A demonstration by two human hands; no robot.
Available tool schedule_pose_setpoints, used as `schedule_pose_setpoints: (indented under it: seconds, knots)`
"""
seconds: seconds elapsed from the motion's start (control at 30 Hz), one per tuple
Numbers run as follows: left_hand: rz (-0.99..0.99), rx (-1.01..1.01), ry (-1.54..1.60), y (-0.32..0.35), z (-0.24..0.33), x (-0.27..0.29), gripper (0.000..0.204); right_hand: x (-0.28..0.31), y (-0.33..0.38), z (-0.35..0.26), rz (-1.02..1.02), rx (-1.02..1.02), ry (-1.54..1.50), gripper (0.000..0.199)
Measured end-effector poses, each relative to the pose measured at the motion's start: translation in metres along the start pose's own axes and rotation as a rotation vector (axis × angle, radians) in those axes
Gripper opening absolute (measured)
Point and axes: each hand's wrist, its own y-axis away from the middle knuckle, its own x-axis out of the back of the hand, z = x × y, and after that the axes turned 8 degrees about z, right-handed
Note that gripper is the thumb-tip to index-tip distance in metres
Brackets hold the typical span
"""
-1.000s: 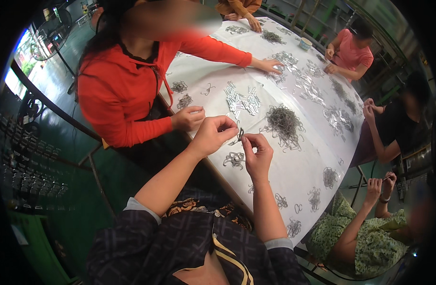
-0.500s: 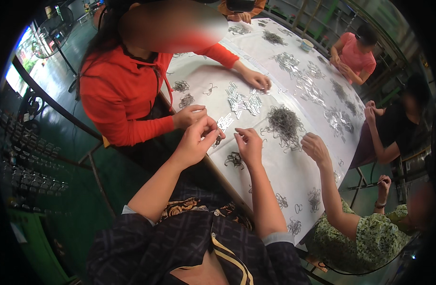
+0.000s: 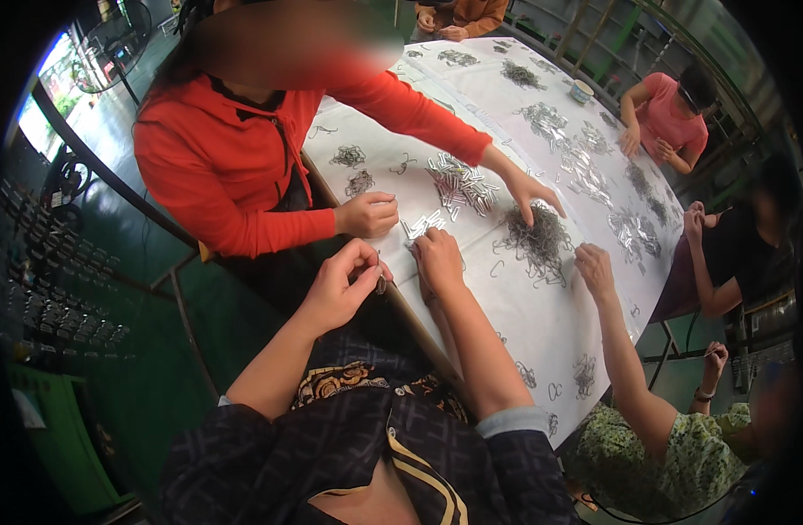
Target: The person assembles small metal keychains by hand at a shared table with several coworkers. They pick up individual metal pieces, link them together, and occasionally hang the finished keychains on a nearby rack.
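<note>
My left hand (image 3: 344, 284) is closed in a pinch beside the table edge, with a small dark metal piece (image 3: 381, 284) between thumb and fingers. My right hand (image 3: 438, 261) is over the table, its fingers bent together at the near side of a small group of silver metal strips (image 3: 423, 224); its fingertips are partly hidden. Beyond that lies a larger heap of silver strips (image 3: 462, 185). To the right is a tangled heap of dark wire hooks (image 3: 541, 249).
A co-worker in a red hoodie (image 3: 235, 175) stands at my left, one hand (image 3: 534, 197) on the wire heap. Another co-worker's arm (image 3: 624, 341) reaches in from the right. More small piles cover the white table (image 3: 497, 302); a tub (image 3: 582, 92) stands far off.
My right hand has moved left and away from me to the small silver strips. My left hand has come slightly nearer. The red-sleeved co-worker's hand has moved right onto the wire heap.
</note>
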Motion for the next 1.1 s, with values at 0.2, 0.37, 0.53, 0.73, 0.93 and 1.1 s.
schedule_pose_setpoints:
  seconds: [0.2, 0.37, 0.53, 0.73, 0.93, 1.1]
  knots:
    - [-0.047, 0.032, -0.005, 0.012, -0.015, -0.003, 0.004, 0.047, 0.016, -0.041, -0.022, -0.616, -0.727, 0.013]
    - [-0.06, -0.057, -0.103, 0.022, -0.029, -0.02, 0.009, 0.078, 0.04, -0.069, -0.037, -0.826, -1.049, 0.018]
    - [-0.133, -0.068, -0.225, 0.029, -0.03, -0.024, 0.006, 0.087, 0.054, -0.085, 0.061, -0.693, -0.883, 0.011]
    - [-0.092, -0.079, -0.206, 0.035, -0.028, -0.027, 0.01, 0.092, 0.06, -0.091, 0.09, -0.538, -0.711, 0.007]
    - [-0.139, -0.079, -0.241, 0.039, -0.029, -0.025, 0.01, 0.094, 0.063, -0.097, 0.094, -0.5, -0.66, 0.005]
    - [-0.142, -0.072, -0.234, 0.042, -0.034, -0.026, 0.011, 0.096, 0.071, -0.095, 0.127, -0.433, -0.604, 0.004]
